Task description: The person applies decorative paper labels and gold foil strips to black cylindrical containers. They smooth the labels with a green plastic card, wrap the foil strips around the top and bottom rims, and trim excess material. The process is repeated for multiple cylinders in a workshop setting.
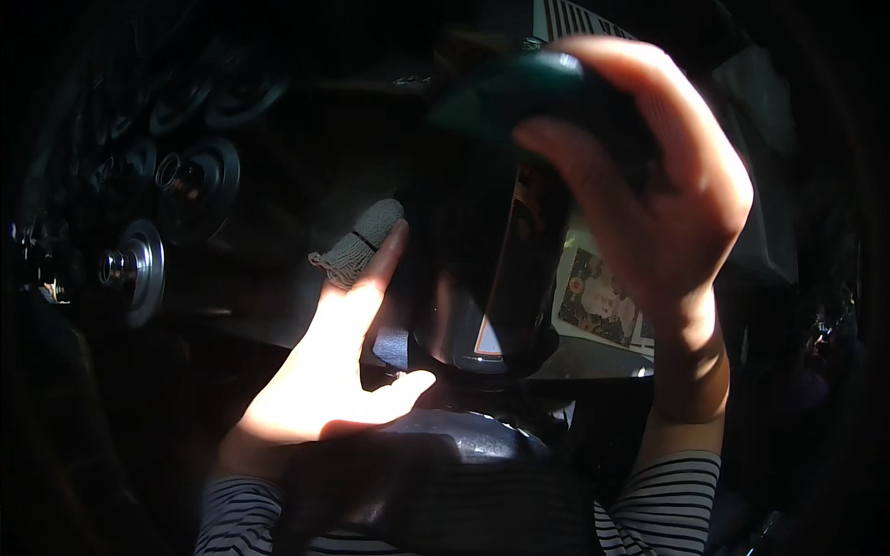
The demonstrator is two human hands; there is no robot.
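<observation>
My right hand [667,176] is raised at the upper right. Its thumb and fingers curl round a dark green, glossy, rounded thing [538,88], blurred, whose kind I cannot make out. Below it stands a dark, shiny container [468,357] with a pale-edged panel on its front. My left hand [324,371], brightly lit, is beside the container's left side, fingers stretched out and thumb apart. Grey knitted fabric [371,236] with a dark band covers part of its fingers. Shadow hides whether that hand touches the container.
Several dark round discs with shiny ring-like centres, one of them a disc [139,269], are along the left. A printed sheet [603,301] lies right of the container. A pale block-like shape [756,167] is farther right. Deep shadow covers much of the surroundings.
</observation>
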